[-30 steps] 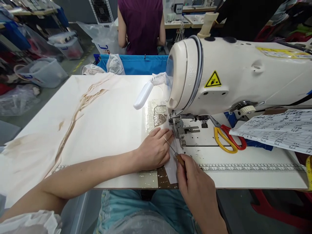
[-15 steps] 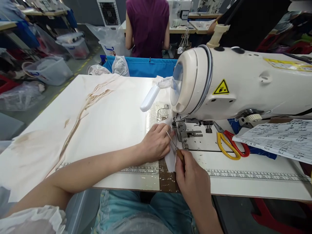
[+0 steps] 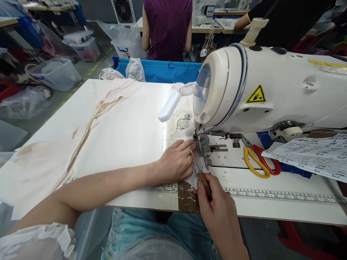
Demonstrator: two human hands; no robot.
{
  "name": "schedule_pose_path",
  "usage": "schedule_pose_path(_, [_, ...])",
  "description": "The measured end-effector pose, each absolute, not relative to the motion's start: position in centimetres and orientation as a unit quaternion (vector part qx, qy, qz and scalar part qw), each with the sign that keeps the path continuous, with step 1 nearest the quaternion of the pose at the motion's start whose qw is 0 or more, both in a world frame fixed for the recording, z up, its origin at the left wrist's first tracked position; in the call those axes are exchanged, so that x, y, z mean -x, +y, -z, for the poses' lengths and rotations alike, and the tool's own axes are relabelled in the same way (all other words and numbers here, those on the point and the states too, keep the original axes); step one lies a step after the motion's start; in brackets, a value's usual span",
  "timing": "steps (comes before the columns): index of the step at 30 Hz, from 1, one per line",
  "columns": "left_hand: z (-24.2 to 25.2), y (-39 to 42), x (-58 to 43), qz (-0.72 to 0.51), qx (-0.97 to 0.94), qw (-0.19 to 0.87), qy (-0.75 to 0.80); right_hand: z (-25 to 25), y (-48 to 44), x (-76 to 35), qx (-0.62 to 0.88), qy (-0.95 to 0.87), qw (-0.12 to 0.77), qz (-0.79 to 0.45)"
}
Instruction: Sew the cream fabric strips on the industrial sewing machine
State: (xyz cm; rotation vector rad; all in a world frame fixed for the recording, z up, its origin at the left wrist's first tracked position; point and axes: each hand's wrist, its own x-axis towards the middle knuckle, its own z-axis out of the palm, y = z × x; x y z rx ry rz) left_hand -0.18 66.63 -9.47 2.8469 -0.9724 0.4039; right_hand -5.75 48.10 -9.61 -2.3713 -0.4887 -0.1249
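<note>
A narrow white fabric piece (image 3: 182,135) runs under the needle area of the sewing machine (image 3: 225,86), and its near end shows between my hands. My left hand (image 3: 177,160) presses on this fabric just in front of the presser foot, fingers bent and close together; their tips are partly hidden. In my right hand (image 3: 218,209) is an awl (image 3: 204,183), held by its wooden handle. Its thin metal tip points away from me, beside my left fingers and over the fabric.
Scissors (image 3: 256,162) with yellow and red handles lie right of the needle, near a written paper sheet (image 3: 311,155). A white lamp (image 3: 170,106) hangs left of the machine head. Thin beige fabric (image 3: 86,135) lies at left. Beyond a blue cloth bin (image 3: 162,72) is a person (image 3: 168,29).
The white fabric has moved away from me, and more shows beyond the needle. My right hand and the awl have shifted slightly nearer and right. The view has tilted a little.
</note>
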Motion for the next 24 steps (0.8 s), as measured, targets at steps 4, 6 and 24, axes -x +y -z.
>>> schedule_pose_path(4, [9.5, 66.5, 0.4, -0.133, -0.938, 0.045, -0.316, 9.0, 46.9, 6.3, 0.920, -0.184, 0.344, 0.037])
schedule_pose_path(6, [9.5, 66.5, 0.3, -0.130, -0.938, 0.038, -0.318, 8.9, 46.1, 6.7, 0.925, -0.141, 0.351, 0.029])
schedule_pose_path(24, [9.2, 66.0, 1.3, -0.117, -0.940, 0.014, -0.320, 9.0, 43.4, 6.2, 0.928, -0.044, 0.366, 0.043])
